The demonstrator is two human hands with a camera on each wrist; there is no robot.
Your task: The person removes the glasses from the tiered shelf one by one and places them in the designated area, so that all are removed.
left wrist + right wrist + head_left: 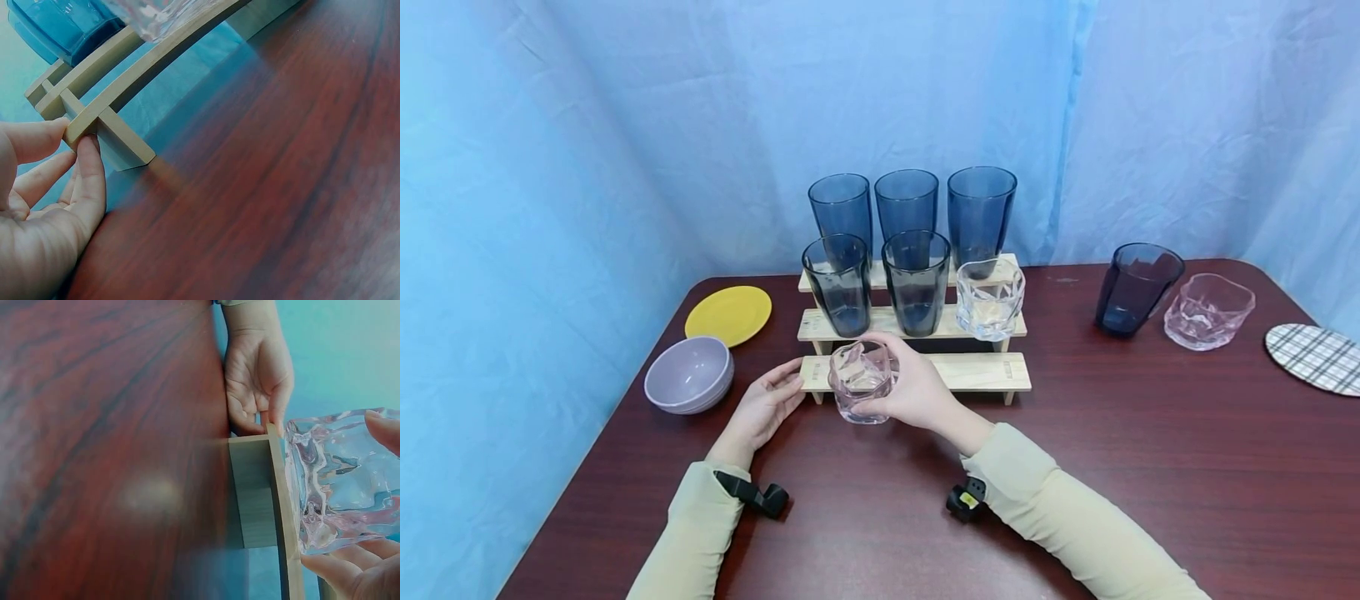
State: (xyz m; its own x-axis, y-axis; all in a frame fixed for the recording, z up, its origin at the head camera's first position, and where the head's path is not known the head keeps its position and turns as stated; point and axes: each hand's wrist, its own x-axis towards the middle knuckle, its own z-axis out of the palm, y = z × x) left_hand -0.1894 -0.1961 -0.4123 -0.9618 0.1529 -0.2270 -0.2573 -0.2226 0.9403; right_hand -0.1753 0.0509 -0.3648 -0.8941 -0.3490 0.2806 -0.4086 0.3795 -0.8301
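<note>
The dark red-brown table (1135, 450) carries a three-step wooden rack (977, 371) near its far edge: three tall blue tumblers (907, 204) on the top step, two more blue tumblers (916, 283) and a clear faceted glass (990, 298) on the middle step, the lowest step bare at its right. The right hand (917, 387) has its fingers curled round a second clear faceted glass (861, 382), held at the left end of the lowest step; whether its base rests on the wood cannot be told. The left hand (765, 410) pinches the left end of that step, thumb above and fingers (87, 172) beneath. Likely faults: the held glass sits close under the near-left blue tumbler, so any lift or tilt could knock it off its narrow step; a base set partly over the front edge would tip toward the table; a pull by the left hand would shift the loaded rack. To the left lie a yellow plate (728, 315) and grey bowl (689, 375); to the right a blue tumbler (1135, 289), a clear glass (1208, 311) and a plaid mat (1315, 357).
</note>
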